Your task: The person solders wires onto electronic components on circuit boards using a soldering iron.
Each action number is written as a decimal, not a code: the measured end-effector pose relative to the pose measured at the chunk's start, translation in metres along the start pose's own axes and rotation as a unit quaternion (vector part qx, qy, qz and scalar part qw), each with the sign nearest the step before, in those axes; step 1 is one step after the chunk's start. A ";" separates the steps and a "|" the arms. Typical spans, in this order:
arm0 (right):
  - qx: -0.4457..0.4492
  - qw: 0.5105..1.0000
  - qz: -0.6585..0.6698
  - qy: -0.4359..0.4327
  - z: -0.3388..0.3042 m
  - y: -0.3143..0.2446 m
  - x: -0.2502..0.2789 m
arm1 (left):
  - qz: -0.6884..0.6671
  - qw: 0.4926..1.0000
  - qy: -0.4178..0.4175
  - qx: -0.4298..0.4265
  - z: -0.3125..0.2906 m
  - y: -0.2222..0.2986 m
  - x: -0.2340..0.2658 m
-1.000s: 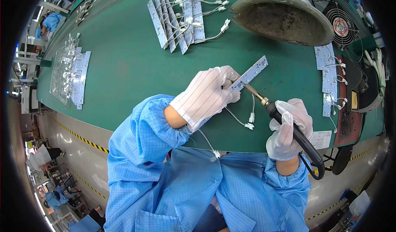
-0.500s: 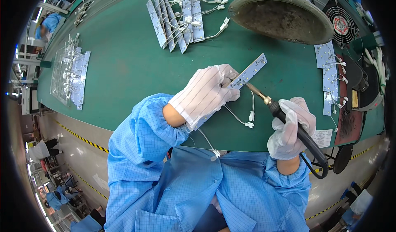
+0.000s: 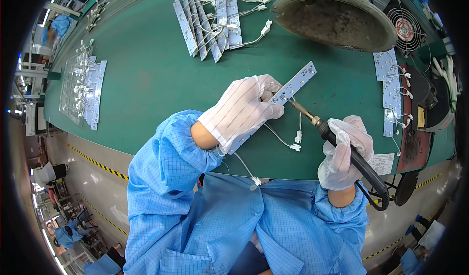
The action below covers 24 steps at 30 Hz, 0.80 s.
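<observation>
Gloved in white, my left hand [image 3: 246, 108] grips a narrow LED circuit board [image 3: 299, 83] that slants up to the right; the glove covers its middle. White wires with small connectors [image 3: 295, 147] hang from the board over the green table. My right hand [image 3: 346, 150], also gloved, is closed round the dark handle of a soldering iron [image 3: 320, 124]. The iron's tip is at the board's lower right edge, close to my left fingertips. Whether the tip touches the board I cannot tell.
Several wired LED boards [image 3: 207, 26] lie at the back of the green table [image 3: 156, 79]. More boards lie at the left [image 3: 95, 96] and right [image 3: 389, 87]. A wide metal fume hood [image 3: 337, 21] overhangs the back right, beside a fan [image 3: 404, 30]. A paper label [image 3: 382, 163] lies near the front edge.
The soldering iron's tip has shifted slightly down, from the board's face to its lower edge. The board is turned a little in my left hand. Both hands keep their hold.
</observation>
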State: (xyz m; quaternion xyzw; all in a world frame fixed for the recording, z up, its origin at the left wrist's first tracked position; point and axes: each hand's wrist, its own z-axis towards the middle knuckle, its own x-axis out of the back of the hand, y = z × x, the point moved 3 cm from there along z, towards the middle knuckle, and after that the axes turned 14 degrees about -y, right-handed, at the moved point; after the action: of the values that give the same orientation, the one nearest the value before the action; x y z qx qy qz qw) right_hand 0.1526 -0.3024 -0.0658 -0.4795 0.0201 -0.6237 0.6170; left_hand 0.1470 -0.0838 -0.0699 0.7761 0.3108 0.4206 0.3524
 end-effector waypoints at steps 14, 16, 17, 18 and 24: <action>-0.010 0.999 0.039 0.000 0.000 0.000 0.000 | 0.013 1.000 0.002 0.012 -0.001 0.000 0.000; -0.019 0.999 0.042 0.000 0.000 0.000 -0.001 | 0.008 1.000 -0.003 0.012 0.000 0.000 0.000; -0.028 0.999 0.046 0.000 0.000 0.000 -0.001 | 0.002 1.000 -0.007 0.013 0.000 0.000 0.000; -0.028 0.999 0.046 0.001 0.000 0.000 -0.001 | 0.003 1.000 -0.008 0.012 0.000 -0.001 0.000; 0.004 0.999 0.033 -0.015 0.000 0.003 0.006 | 0.077 0.996 -0.034 -0.020 -0.016 0.005 0.014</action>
State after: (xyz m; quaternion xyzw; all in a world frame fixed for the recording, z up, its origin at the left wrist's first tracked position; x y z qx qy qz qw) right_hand 0.1568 -0.3080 -0.0639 -0.4853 0.0239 -0.5955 0.6397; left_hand 0.1401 -0.0711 -0.0539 0.8043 0.2296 0.4257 0.3451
